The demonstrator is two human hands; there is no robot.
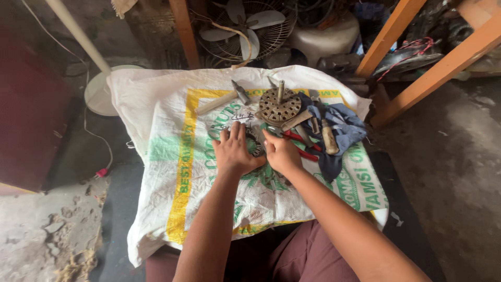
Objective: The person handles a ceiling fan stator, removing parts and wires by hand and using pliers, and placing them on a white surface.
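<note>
My left hand (233, 151) and my right hand (282, 152) rest side by side on a white woven sack (156, 156) printed in green and yellow. Between them sits a dark round metal part (255, 143), mostly hidden by my fingers; both hands press on or grip it. Just beyond lies a round perforated metal motor housing (279, 106) with an upright shaft. Red-handled pliers (302, 145) lie right of my right hand. A hammer (224, 98) with a pale wooden handle lies at the far left of the tools.
A crumpled blue cloth (342, 130) with wooden-handled tools (329, 137) lies to the right. Behind the sack stand a wire fan guard with white blades (245, 26), orange wooden beams (417, 78) and a white fan base (99, 94). Bare concrete floor lies on both sides.
</note>
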